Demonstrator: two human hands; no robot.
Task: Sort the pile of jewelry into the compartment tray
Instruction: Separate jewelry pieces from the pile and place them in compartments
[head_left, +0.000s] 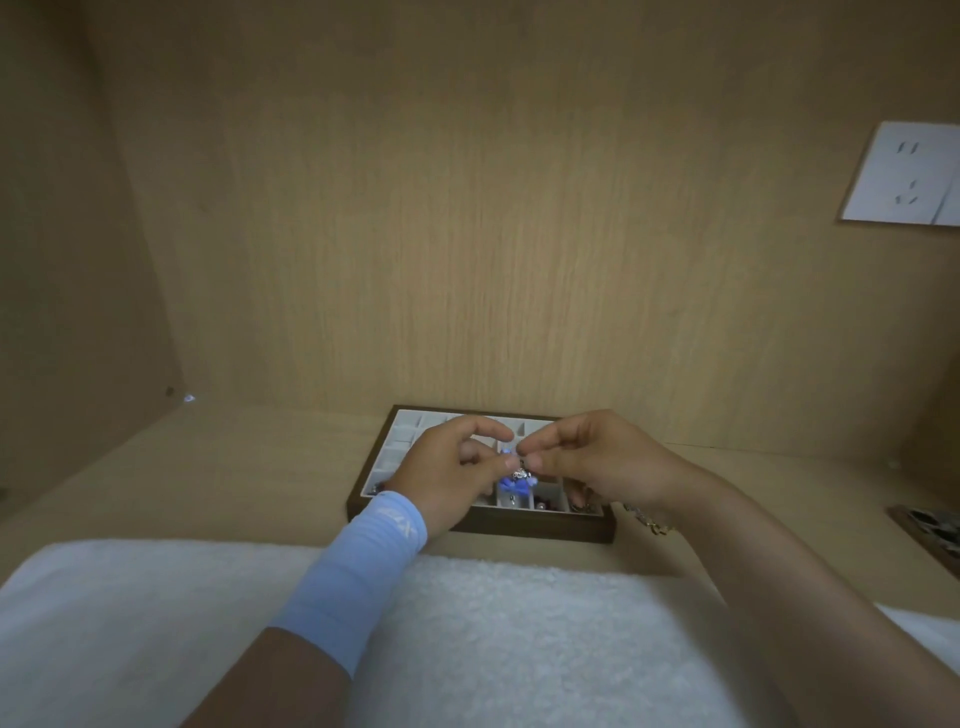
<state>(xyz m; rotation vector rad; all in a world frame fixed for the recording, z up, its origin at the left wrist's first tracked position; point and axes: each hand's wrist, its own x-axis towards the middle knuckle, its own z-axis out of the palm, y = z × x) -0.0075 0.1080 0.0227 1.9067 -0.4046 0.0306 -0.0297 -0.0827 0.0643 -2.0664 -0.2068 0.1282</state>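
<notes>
while both hands meet above the compartment tray, they hold one small silvery piece between them. the left hand pinches it from the left with thumb and curled fingers. the right hand pinches it from the right with thumb and forefinger, its other fingers curled in. the piece hangs just above the tray's front-centre compartments. it is small and blurred, possibly a charm or an earring; its kind cannot be confirmed.

the tray has a dark wooden frame and pale lined compartments. it sits on the wooden table, near the back panel. a blue piece lies in a front-centre compartment, directly below the held item. pinkish beads lie in the compartment just to its right. dark and gold items fill the front-right compartment, partly hidden by the right hand. a gold chain lies on the table just beside the tray's front-right corner, partly under the right wrist.

a light blue wrist sleeve covers the left forearm. a white fleecy cloth lies across the foreground, in front of the tray. a second dark tray shows at the right edge, well apart. a white socket plate is fixed to the back panel, upper right.
</notes>
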